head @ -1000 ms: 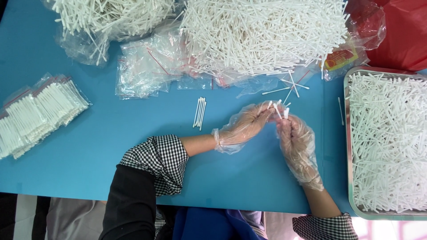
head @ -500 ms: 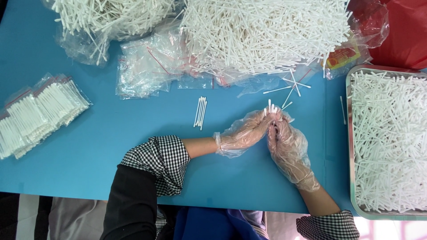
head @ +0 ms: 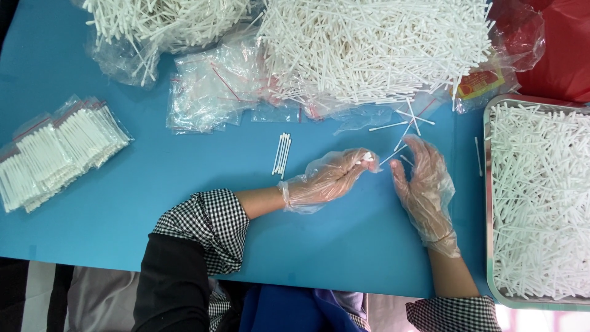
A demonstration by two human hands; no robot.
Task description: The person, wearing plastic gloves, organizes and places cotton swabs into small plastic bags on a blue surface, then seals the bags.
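Both my hands wear clear plastic gloves over a blue table (head: 184, 190). My left hand (head: 329, 179) lies palm down with its fingertips closed on a few white cotton swabs (head: 367, 157). My right hand (head: 425, 184) is beside it, fingers spread, holding nothing, close to several loose swabs (head: 405, 123) on the table. A small aligned bunch of swabs (head: 282, 154) lies just left of my left hand.
A big heap of white swabs (head: 369, 46) on clear plastic fills the far middle; another bagged heap (head: 160, 24) sits far left. Empty small bags (head: 212, 92) lie between. Packed bags of swabs (head: 55, 150) are at left. A metal tray (head: 487, 184) of swabs stands at right.
My hands were together, both pinching a bunch of swabs upright. Now they have separated: the left keeps the swabs, and the right has opened and drawn away to the right.
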